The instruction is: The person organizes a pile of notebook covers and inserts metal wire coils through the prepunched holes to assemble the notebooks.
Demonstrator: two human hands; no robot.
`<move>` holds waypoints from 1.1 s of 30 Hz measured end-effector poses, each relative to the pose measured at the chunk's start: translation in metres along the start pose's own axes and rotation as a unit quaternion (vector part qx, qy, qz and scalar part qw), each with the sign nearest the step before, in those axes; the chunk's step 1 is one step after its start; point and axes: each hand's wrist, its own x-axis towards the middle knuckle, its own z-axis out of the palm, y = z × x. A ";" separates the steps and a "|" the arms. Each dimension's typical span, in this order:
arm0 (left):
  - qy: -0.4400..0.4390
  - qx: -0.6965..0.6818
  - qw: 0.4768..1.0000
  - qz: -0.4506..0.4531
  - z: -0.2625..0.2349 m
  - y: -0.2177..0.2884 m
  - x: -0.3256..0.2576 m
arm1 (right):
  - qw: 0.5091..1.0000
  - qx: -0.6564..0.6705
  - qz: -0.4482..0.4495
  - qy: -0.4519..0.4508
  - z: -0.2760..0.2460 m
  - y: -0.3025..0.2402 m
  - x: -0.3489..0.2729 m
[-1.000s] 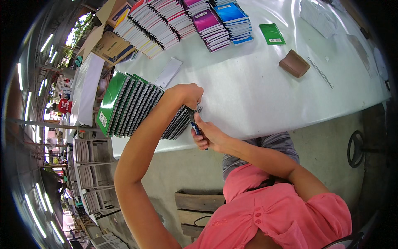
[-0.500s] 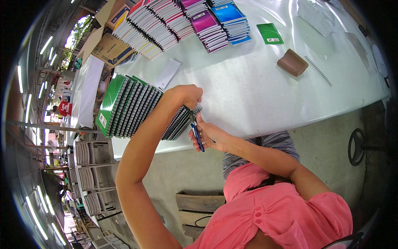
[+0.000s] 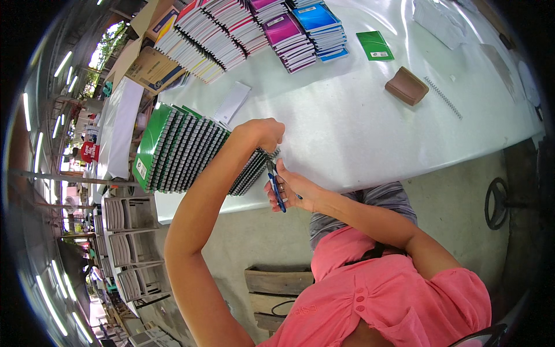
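A stack of green spiral notebooks [image 3: 196, 144] leans on the near left of the table, its black wire spirals facing me. My left hand [image 3: 266, 134] is curled closed at the stack's right end; what its fingers hold, if anything, is hidden. Just below it, my right hand [image 3: 293, 186] grips blue-handled pliers [image 3: 276, 192]. The pliers' jaws point up at the end of a spiral beneath my left hand; whether they pinch the wire is too small to tell.
Stacks of purple notebooks [image 3: 283, 32] and blue notebooks [image 3: 318, 20] stand at the back, next to a cardboard box [image 3: 153, 69]. A green notebook [image 3: 374, 46], a brown pouch [image 3: 407, 87] and a loose spiral wire [image 3: 444, 98] lie to the right. A white pad [image 3: 232, 104] lies behind the stack.
My two hands and the pliers have shifted only very slightly. The hold on the pliers looks the same, and the notebooks stay in place.
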 end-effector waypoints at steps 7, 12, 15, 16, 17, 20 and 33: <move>-0.060 0.031 0.997 -0.022 -0.009 0.007 0.002 | 0.999 -0.011 0.012 -0.030 -0.006 -0.001 0.005; -0.021 0.011 1.000 -0.003 -0.004 0.005 -0.001 | 1.000 0.019 0.005 -0.018 0.000 -0.003 0.003; -0.012 0.018 1.000 -0.021 -0.001 0.009 -0.001 | 0.999 0.037 0.014 -0.015 0.002 -0.003 0.002; -0.013 0.030 0.999 -0.042 0.000 0.010 0.000 | 0.999 0.038 0.019 -0.007 0.004 -0.003 0.001; -0.013 0.028 0.999 -0.040 0.001 0.012 0.000 | 0.999 0.039 0.021 -0.005 0.003 -0.003 0.001; 0.001 0.035 0.999 -0.040 0.002 0.013 0.001 | 0.998 0.065 0.009 -0.006 0.002 -0.001 0.001; 0.013 0.049 0.998 -0.030 0.002 0.016 -0.002 | 0.999 0.045 0.016 -0.008 -0.002 0.003 0.002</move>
